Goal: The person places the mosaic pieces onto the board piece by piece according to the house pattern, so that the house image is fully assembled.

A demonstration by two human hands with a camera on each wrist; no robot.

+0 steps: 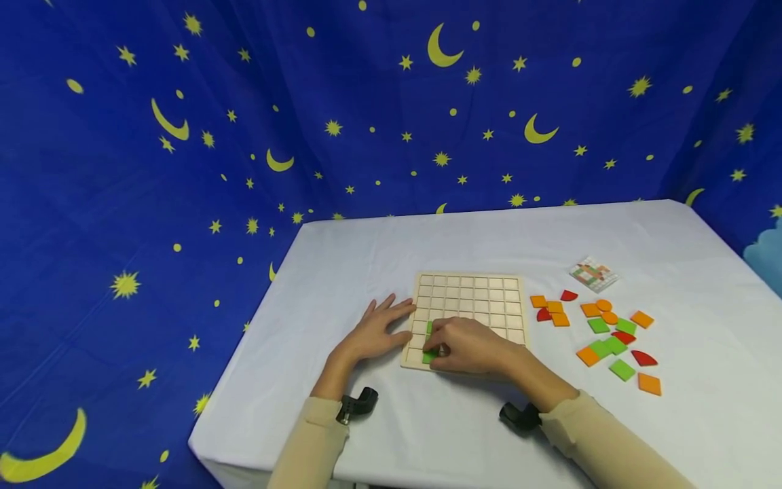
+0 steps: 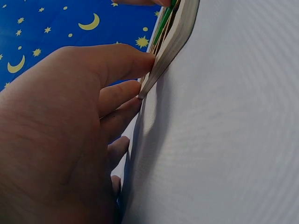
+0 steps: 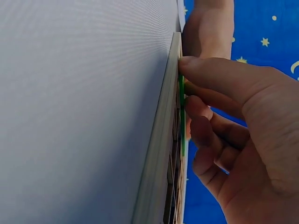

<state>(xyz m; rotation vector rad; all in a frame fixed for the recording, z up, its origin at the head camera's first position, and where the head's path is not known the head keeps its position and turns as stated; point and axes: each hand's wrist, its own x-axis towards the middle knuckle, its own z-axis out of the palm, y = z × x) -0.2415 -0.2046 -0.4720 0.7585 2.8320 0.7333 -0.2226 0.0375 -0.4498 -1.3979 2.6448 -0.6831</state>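
Note:
A pale wooden grid board (image 1: 470, 285) lies on the table. Along its left edge rests my left hand (image 1: 377, 331), fingers spread and straight, the tips touching the frame. In the left wrist view, the thumb and fingers (image 2: 124, 63) of that hand meet the board's side. My right hand (image 1: 470, 346) is over the board's lower left part, thumb and fingers curled at a green tile (image 1: 430, 357). Seen from the right wrist, thumb and fingertips pinch at the thin green tile (image 3: 182, 121) on the board's surface. More green shows just above, partly covered by the hand.
Right of the board lie scattered loose pieces: orange squares (image 1: 649, 384), orange circles (image 1: 603, 305), green squares (image 1: 622, 369) and red quarter-circles (image 1: 644, 358). A patterned card (image 1: 593, 274) is behind them. White cloth (image 1: 366, 251) covers the table; a blue star-and-moon curtain (image 1: 366, 88) hangs behind.

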